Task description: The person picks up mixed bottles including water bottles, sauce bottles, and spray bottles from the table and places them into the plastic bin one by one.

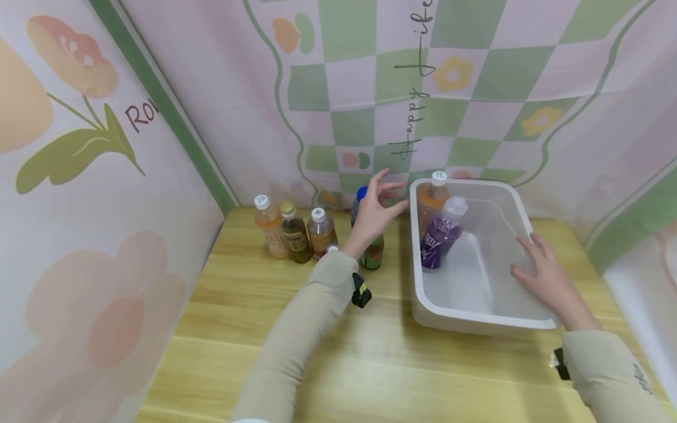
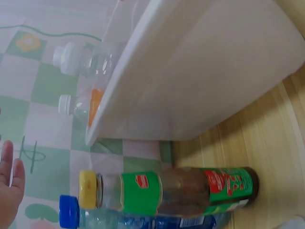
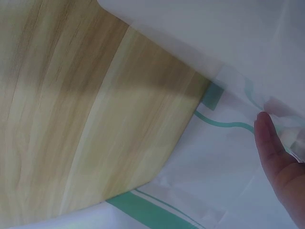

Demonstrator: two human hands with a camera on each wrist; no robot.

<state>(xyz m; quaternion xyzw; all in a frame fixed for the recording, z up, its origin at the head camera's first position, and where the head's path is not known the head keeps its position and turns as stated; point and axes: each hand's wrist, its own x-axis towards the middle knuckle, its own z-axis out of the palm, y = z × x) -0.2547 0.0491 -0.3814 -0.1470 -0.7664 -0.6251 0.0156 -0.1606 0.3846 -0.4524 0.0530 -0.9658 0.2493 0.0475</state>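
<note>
My left hand (image 1: pixel 372 214) is over two bottles, its fingers spread and nothing in them. Below it are a bottle with a blue cap (image 2: pixel 69 211) and a brown-drink bottle with a yellow cap and green label (image 2: pixel 140 193). On the right, my right hand (image 1: pixel 545 276) lies at the right rim of a white plastic bin (image 1: pixel 478 320), fingers extended, holding no bottle. Inside the bin, along its left wall, stand a purple-labelled bottle (image 1: pixel 440 241) with a clear cap and an orange-drink bottle (image 1: pixel 432 198) with a white cap.
Left of my left forearm stand an orange-drink bottle (image 1: pixel 272 229), a dark bottle with a gold cap (image 1: pixel 296 235) and a white-capped amber bottle (image 1: pixel 321 232). Another white cap (image 1: pixel 332 249) shows beside my sleeve. A checked curtain (image 1: pixel 402 88) hangs behind the wooden table (image 1: pixel 381 364).
</note>
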